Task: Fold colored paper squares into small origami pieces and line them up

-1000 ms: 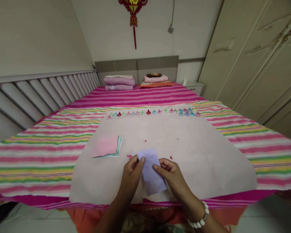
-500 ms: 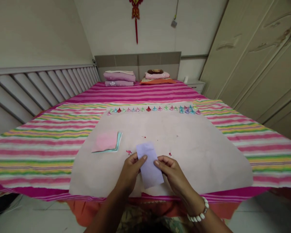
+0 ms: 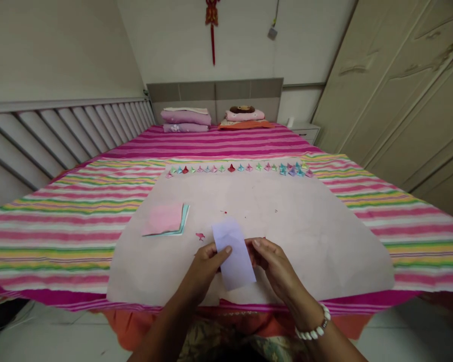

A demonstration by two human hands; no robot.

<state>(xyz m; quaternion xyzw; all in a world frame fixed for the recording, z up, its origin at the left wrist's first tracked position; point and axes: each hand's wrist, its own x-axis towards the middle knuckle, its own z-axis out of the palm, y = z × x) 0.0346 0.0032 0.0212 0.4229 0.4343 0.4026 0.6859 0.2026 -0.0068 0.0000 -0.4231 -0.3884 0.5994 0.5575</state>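
Both hands pinch a folded rectangular lilac paper sheet just above the pale pink sheet spread over the striped bed: the left hand grips its left edge, the right hand its right edge. A stack of pink and teal paper squares lies to the left.
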